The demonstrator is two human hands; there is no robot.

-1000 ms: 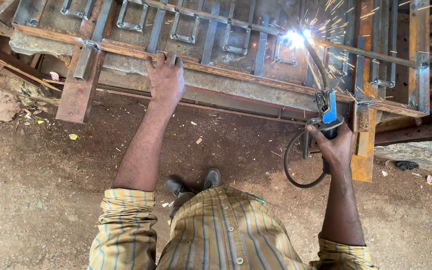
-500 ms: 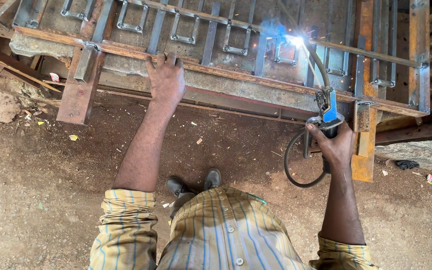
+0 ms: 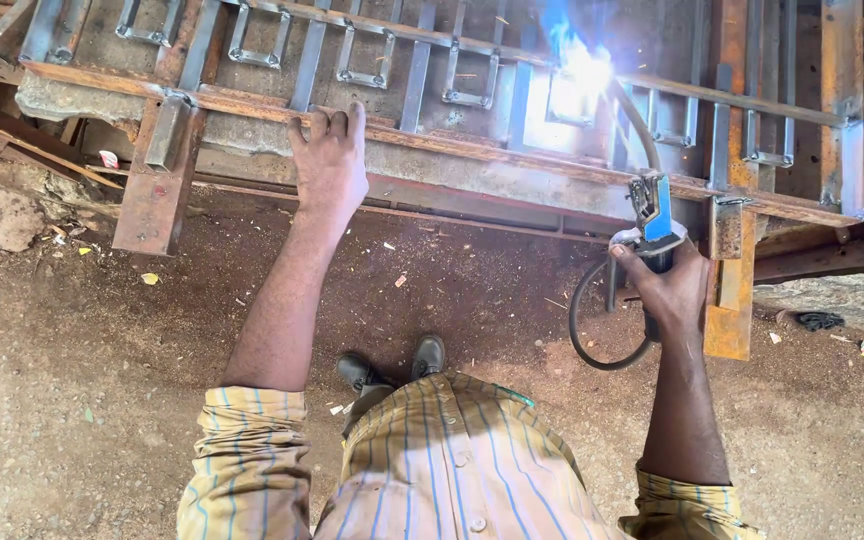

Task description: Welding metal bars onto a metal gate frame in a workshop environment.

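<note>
My left hand lies flat, fingers spread, on the rusty rail of the steel grille frame, which rests across the bench above the dirt floor. My right hand is clamped on the blue-and-black electrode holder; its rod reaches up to a blue-white arc on the grille bars, black cable looping below. Scraps on the floor: a small red-and-white wrapper near the bench leg, a yellow bit.
</note>
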